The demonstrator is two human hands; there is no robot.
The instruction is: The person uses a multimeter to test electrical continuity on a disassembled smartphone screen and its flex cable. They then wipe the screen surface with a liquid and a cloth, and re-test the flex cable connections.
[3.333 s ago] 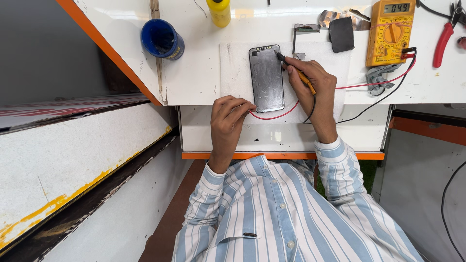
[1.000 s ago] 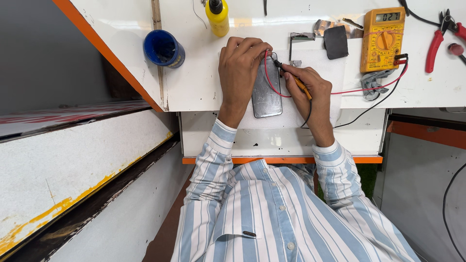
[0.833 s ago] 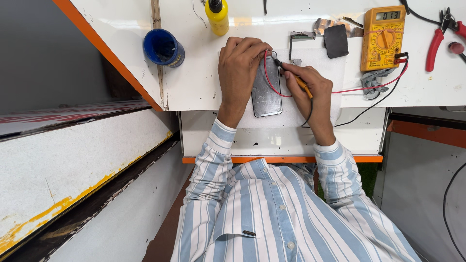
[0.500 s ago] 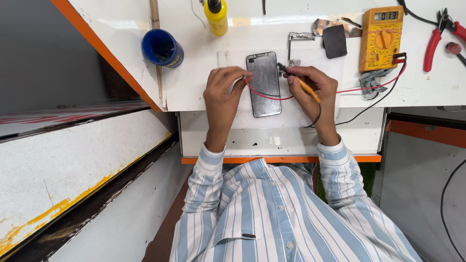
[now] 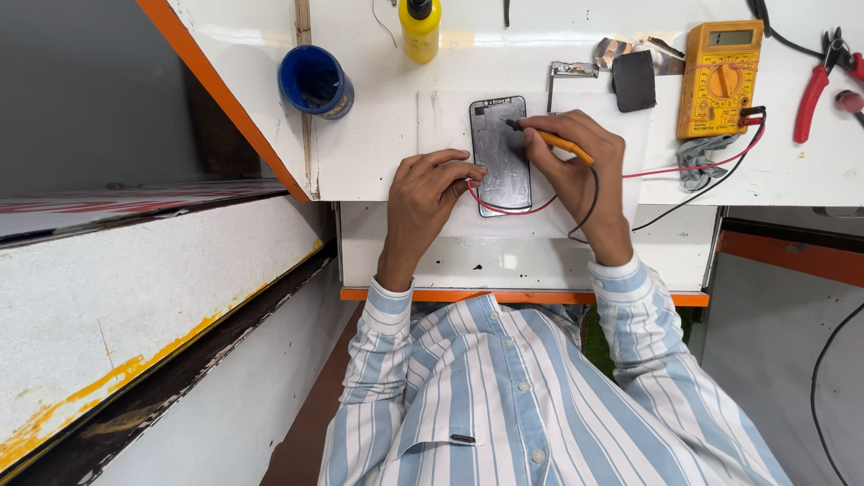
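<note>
A grey phone body (image 5: 500,155) lies back-up on the white workbench (image 5: 378,135). My right hand (image 5: 580,166) grips an orange-handled test probe (image 5: 551,139) whose tip touches the phone's upper edge. My left hand (image 5: 430,191) rests at the phone's lower left corner, fingers pinching the red probe lead (image 5: 500,210) that loops under the phone. A black lead runs from my right hand toward the yellow multimeter (image 5: 720,65).
A blue cup (image 5: 315,83) stands at the bench's left, a yellow bottle (image 5: 419,27) behind the phone. A black square part (image 5: 634,81) and metal bracket (image 5: 567,70) lie near the meter; red-handled pliers (image 5: 814,85) at far right. The bench's orange edge (image 5: 513,295) sits above my lap.
My left hand has come off the top of the phone and moved down to its lower left corner. The right hand's probe stays at the phone's top.
</note>
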